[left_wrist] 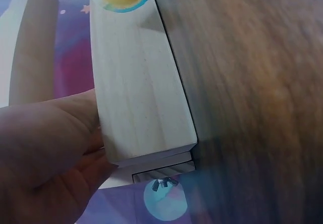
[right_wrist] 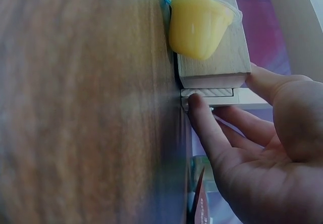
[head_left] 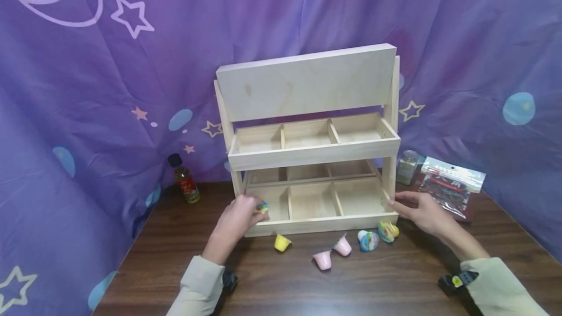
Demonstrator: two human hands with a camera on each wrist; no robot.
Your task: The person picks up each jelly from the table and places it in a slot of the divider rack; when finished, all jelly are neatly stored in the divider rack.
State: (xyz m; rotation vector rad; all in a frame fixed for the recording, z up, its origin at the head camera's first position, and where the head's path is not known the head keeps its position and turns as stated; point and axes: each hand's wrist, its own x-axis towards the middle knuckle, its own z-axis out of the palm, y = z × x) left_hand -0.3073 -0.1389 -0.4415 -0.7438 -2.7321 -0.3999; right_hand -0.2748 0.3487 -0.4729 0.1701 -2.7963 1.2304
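A pale wooden tiered rack [head_left: 311, 160] with divided trays stands on the table. At the lower tray's left compartment, my left hand [head_left: 239, 213] pinches a small jelly cup [head_left: 262, 207] with a colourful lid; its body is hidden by the fingers. In the left wrist view the tray's front board [left_wrist: 139, 77] hides the fingertips. My right hand [head_left: 423, 211] grips the lower tray's right end, thumb at the top edge and fingers along the outer side. A yellow jelly cup [right_wrist: 199, 27] lies before the board in the right wrist view.
In front of the rack lie another yellow jelly cup [head_left: 282, 243], two pink jelly cups [head_left: 323, 260] and a cup with its printed lid showing [head_left: 369, 241]. A bottle [head_left: 186, 182] stands left. Behind the right hand are a jar [head_left: 407, 167] and a plastic packet [head_left: 448, 189].
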